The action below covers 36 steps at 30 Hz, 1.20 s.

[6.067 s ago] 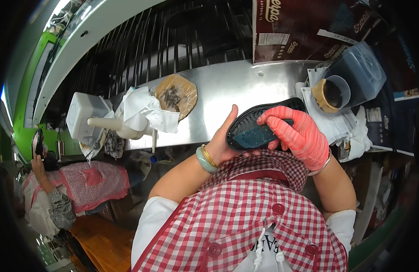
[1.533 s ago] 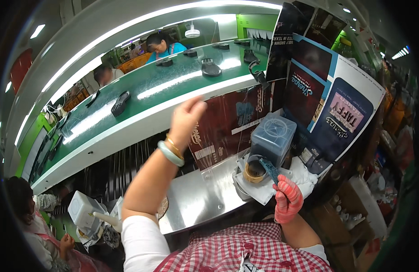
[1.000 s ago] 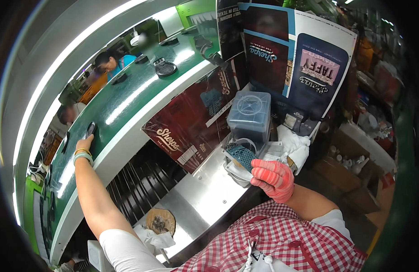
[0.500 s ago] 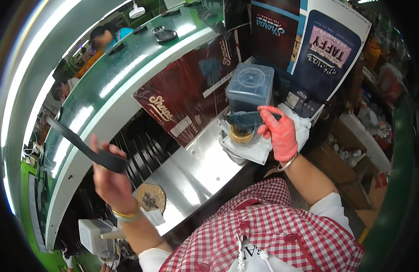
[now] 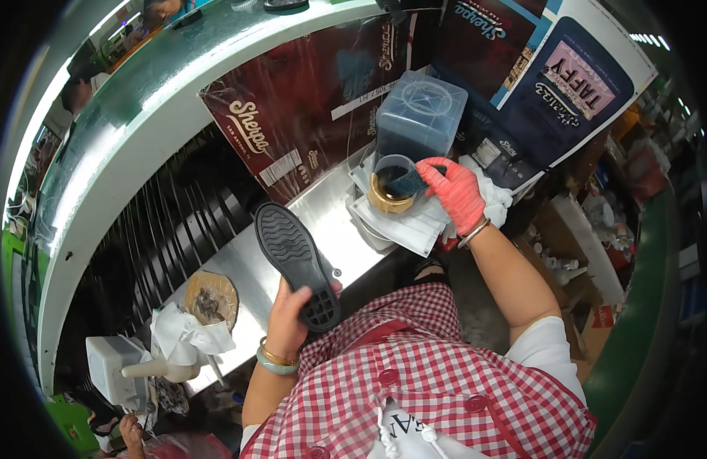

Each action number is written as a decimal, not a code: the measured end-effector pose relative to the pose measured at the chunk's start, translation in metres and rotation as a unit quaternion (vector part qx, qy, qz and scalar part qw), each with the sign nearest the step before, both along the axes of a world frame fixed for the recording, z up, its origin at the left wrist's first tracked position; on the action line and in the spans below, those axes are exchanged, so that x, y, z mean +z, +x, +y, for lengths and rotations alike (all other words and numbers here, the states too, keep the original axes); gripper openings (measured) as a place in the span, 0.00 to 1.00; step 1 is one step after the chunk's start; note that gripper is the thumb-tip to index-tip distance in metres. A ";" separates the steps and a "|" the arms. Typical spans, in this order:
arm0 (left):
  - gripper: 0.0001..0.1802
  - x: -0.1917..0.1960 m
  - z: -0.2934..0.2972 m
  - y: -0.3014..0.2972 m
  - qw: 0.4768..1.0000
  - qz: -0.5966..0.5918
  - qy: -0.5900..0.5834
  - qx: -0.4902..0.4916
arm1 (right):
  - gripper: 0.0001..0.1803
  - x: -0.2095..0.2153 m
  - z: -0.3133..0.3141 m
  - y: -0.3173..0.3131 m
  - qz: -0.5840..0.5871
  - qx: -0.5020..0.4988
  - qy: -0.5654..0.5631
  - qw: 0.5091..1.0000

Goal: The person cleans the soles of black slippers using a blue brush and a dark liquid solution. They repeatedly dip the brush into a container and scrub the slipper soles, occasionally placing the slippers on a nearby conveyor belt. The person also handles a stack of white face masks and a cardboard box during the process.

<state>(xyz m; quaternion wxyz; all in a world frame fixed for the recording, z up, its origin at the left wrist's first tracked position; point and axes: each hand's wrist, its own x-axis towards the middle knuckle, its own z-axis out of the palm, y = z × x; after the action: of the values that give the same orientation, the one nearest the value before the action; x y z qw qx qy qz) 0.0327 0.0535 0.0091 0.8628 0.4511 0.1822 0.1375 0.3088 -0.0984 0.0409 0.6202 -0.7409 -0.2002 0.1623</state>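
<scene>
Steel bench beside green-topped counter

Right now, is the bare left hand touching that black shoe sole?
Touching: the head view shows the left hand gripping the black shoe sole, its thumb over one edge.

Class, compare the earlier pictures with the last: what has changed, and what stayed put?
The left hand, empty as it reached over the green belt, took a black sole from there and brought it back over the metal bench. The gloved right hand kept hold of the blue tool and lowered it to the taped cup. The cup and clear container stayed in place.
</scene>
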 end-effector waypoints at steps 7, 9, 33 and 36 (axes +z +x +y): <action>0.26 -0.021 0.001 0.000 0.988 -0.077 -0.137 0.003 | 0.16 -0.003 0.000 0.001 0.016 -0.022 0.017 0.999; 0.27 -0.031 0.001 0.000 0.986 -0.092 -0.138 0.013 | 0.16 0.004 0.001 -0.003 0.016 -0.039 0.026 0.999; 0.47 -0.051 -0.002 -0.003 0.952 -0.125 -0.273 0.064 | 0.13 0.015 0.052 -0.130 0.152 0.114 0.121 0.974; 0.47 -0.049 -0.003 -0.005 0.953 -0.134 -0.265 0.058 | 0.12 0.013 0.056 -0.134 0.148 0.122 0.119 0.974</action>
<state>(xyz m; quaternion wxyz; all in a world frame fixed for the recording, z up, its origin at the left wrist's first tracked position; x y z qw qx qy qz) 0.0278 0.0501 -0.0398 0.9584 0.1721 0.1208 0.1931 0.1747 -0.0420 0.0542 0.7022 -0.5998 -0.2125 0.3194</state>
